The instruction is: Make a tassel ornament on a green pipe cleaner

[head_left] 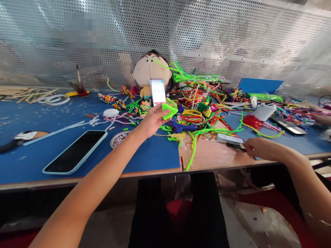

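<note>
My left hand (153,120) is raised over the middle of the table, its fingers closed on a bright green, fuzzy, pointed pipe-cleaner piece (169,112). Just behind it a phone with a lit screen (158,94) leans against a plush doll (151,70). Below and right of the green piece lies a blue glue gun (182,127). My right hand (256,148) rests at the table's front edge with fingers curled. A slim dark object (236,146) reaches its fingertips, but whether they grip it is unclear. Beside that sits a small pale case (229,138).
Tangled pipe cleaners (193,91) in many colours cover the table's middle and right. A phone in a light blue case (76,151) lies front left, near a bowl of beads (119,138). Another person's hand (322,117) is at the far right. Perforated metal (207,34) stands behind.
</note>
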The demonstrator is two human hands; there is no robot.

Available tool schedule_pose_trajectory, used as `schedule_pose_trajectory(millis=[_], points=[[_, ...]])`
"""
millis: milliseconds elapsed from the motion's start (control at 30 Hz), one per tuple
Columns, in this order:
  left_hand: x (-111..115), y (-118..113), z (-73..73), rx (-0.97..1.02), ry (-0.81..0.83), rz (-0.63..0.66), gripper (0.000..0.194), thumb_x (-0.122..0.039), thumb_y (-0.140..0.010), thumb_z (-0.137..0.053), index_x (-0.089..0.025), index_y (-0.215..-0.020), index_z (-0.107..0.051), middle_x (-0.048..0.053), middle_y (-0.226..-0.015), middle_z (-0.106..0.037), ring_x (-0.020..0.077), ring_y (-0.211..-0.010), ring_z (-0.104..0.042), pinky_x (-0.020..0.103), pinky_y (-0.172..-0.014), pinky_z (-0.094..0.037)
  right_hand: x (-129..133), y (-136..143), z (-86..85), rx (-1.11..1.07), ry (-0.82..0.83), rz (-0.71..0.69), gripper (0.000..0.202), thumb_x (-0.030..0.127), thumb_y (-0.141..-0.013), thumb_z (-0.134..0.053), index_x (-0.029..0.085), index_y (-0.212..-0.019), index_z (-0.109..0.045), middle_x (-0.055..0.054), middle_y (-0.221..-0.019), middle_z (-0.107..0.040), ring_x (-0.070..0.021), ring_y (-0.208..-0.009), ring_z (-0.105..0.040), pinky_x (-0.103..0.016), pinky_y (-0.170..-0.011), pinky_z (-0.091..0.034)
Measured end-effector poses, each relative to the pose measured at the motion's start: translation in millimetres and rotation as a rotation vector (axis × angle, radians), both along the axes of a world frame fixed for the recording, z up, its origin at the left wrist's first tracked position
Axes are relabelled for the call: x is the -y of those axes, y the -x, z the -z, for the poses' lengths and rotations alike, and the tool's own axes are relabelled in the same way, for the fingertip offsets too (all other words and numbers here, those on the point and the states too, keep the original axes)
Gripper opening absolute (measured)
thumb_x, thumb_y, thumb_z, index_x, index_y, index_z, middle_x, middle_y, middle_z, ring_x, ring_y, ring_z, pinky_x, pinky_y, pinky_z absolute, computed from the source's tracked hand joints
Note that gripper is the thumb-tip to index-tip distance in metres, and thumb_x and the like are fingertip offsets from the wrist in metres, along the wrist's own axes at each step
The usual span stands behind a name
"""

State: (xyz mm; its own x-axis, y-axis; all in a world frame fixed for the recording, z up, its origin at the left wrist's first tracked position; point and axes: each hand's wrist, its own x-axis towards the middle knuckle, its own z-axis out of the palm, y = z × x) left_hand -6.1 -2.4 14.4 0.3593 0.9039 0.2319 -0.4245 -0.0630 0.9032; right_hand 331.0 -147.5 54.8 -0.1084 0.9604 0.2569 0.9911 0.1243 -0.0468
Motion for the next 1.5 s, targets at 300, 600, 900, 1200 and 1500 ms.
schedule_pose_trajectory(millis=[300,600,900,1200,1500], points=[[0.6,-2.5,1.0,-0.016,-0.003,-0.013,0.035,-0.029,-0.056,-0.082,-0.019,-0.086,-0.068,0.0,-0.085,-0.066,0.0093,-0.075,-0.061,0.021,-0.064,-0.054,-39.9,80.9,-31.1,-0.126,0.098,-0.367,0.017,0.022,-0.079,-0.051,0.018,-0.079,-0.068,-0.002,-0.068,-0.067,-0.0122,-0.061,-0.059,-0.023,-0.061,-0.039],[-1.0,-0.4,-0.7,-0.056,-0.124,-0.068,0.032,-0.031,-0.061,-0.079,-0.021,-0.089,-0.067,-0.001,-0.086,-0.066,0.0075,-0.072,-0.059,0.019,-0.064,-0.049,-107.3,162.9,-12.7,-0.74,0.186,-0.56,0.006,0.017,-0.07,-0.061,0.017,-0.07,-0.056,0.002,-0.061,-0.063,-0.011,-0.058,-0.061,-0.024,-0.058,-0.045],[-5.6,-1.1,-0.3,-0.112,-0.217,-0.166,0.04,-0.031,-0.061,-0.078,-0.017,-0.098,-0.07,0.0,-0.081,-0.067,0.0086,-0.068,-0.056,0.022,-0.065,-0.045,-132.5,175.2,12.2,-1.306,0.33,-0.515,0.042,0.015,-0.063,-0.069,0.024,-0.08,-0.032,0.006,-0.06,-0.065,-0.0143,-0.06,-0.068,-0.026,-0.061,-0.056],[-15.4,7.4,-0.5,-0.183,-0.327,-0.2,0.045,-0.031,-0.068,-0.072,-0.018,-0.11,-0.068,0.006,-0.108,-0.07,0.0162,-0.092,-0.061,0.031,-0.086,-0.045,-136.9,180.2,6.7,-1.4,0.491,-0.538,0.032,0.0,-0.073,-0.056,0.022,-0.084,-0.036,0.001,-0.07,-0.07,-0.0133,-0.071,-0.071,-0.026,-0.071,-0.058],[-20.6,13.8,-5.0,-0.168,-0.401,-0.274,0.042,-0.035,-0.075,-0.066,-0.021,-0.115,-0.065,0.004,-0.106,-0.07,0.0163,-0.094,-0.063,0.032,-0.09,-0.046,-146.2,197.9,1.7,-1.424,0.637,-0.559,0.025,0.003,-0.077,-0.056,0.019,-0.092,-0.044,-0.005,-0.076,-0.07,-0.0131,-0.069,-0.069,-0.026,-0.073,-0.058]])
